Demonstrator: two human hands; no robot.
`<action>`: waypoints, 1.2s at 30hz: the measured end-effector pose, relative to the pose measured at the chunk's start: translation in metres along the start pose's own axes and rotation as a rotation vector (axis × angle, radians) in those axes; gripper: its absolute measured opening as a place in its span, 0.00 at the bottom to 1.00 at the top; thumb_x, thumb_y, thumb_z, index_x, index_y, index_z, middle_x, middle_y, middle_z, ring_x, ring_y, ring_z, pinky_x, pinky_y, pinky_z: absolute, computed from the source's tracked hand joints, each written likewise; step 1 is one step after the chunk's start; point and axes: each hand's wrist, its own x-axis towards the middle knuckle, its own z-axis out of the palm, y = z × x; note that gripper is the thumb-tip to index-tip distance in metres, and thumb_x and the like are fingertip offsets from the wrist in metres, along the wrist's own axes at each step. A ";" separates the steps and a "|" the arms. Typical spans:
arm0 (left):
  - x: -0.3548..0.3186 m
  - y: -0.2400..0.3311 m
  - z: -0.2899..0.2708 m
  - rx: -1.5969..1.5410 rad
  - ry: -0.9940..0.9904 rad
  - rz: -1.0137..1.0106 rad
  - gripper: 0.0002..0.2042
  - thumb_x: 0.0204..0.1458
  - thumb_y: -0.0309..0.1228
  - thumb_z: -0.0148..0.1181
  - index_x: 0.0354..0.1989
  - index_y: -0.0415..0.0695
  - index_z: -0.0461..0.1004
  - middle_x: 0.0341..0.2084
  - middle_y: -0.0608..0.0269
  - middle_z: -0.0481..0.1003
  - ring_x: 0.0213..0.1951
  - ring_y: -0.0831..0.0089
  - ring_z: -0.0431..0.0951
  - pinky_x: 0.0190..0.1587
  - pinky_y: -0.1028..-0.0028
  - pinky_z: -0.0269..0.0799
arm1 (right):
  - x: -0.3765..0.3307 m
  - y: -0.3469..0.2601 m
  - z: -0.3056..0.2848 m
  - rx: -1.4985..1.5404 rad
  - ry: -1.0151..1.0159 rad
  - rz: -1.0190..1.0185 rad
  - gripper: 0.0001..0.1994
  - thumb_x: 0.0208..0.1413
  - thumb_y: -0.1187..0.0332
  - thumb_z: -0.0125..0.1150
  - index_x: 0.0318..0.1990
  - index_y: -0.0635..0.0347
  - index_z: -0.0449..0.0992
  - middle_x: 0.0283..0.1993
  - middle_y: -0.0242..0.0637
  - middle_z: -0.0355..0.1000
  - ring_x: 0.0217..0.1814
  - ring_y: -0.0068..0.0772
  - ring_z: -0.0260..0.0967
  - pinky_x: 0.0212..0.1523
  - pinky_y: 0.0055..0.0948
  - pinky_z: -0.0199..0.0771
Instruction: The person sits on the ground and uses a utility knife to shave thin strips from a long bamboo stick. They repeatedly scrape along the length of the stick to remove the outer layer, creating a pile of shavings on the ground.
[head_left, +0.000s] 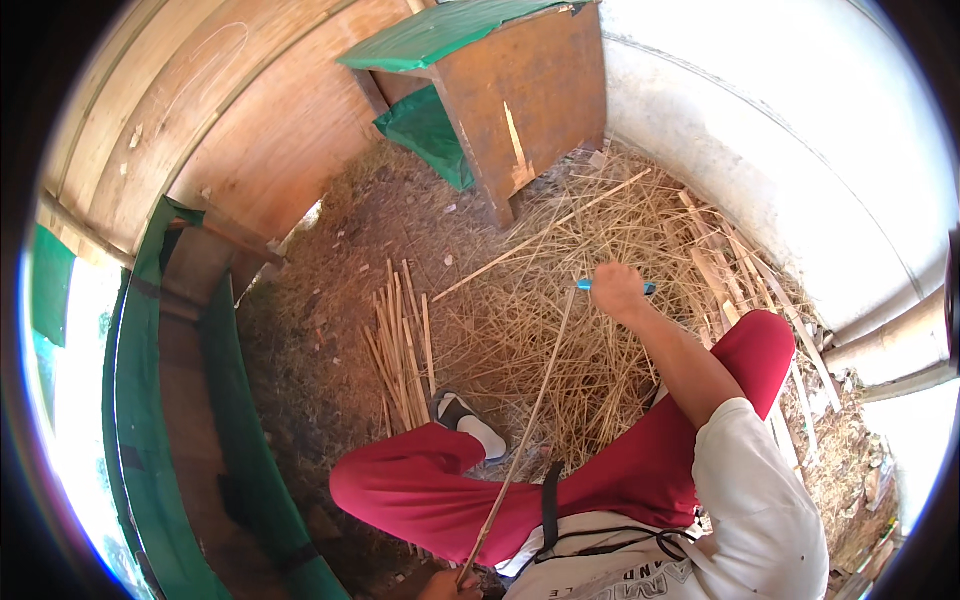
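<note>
In the head view, the lower rim cuts off most of the left hand [452,586], so its fingers are hard to make out, though it is closed on the lower end of a long thin strip [533,425]. The right hand [618,290] hides the middle of a blue-handled tool [584,285]; only blue ends show on either side of the fist, and its cutting part cannot be made out. The right arm reaches forward over the right knee, elbow bent, fist tight around the handle with its back upward. The left hand sits low, near the body. The strip slants between the hands, past the sandalled foot [468,425], its far tip at the tool's left end; whether they touch is unclear. Beneath the right fist lies a heap of pale shavings [560,355], and cut strips [403,345] lie bundled to its left.
</note>
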 end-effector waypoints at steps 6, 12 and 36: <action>-0.023 -0.018 -0.006 -0.045 -0.032 -0.063 0.13 0.47 0.29 0.62 0.23 0.43 0.62 0.17 0.63 0.65 0.24 0.73 0.66 0.28 0.68 0.64 | 0.011 0.037 -0.005 -0.010 -0.009 0.171 0.09 0.55 0.70 0.56 0.37 0.65 0.80 0.37 0.47 0.78 0.41 0.47 0.79 0.42 0.40 0.79; 0.000 -0.024 -0.011 -0.136 -0.096 0.017 0.14 0.47 0.30 0.64 0.23 0.43 0.61 0.16 0.65 0.65 0.24 0.77 0.64 0.27 0.69 0.64 | 0.008 0.033 -0.001 -0.015 0.051 0.048 0.09 0.52 0.69 0.63 0.33 0.68 0.79 0.30 0.48 0.73 0.27 0.45 0.75 0.25 0.40 0.76; 0.148 0.121 0.015 -0.145 0.545 0.362 0.12 0.54 0.30 0.59 0.41 0.34 0.71 0.24 0.38 0.77 0.31 0.42 0.79 0.34 0.53 0.73 | -0.111 -0.080 -0.046 0.121 0.086 -0.487 0.07 0.42 0.70 0.61 0.20 0.65 0.77 0.20 0.49 0.73 0.22 0.49 0.76 0.23 0.45 0.75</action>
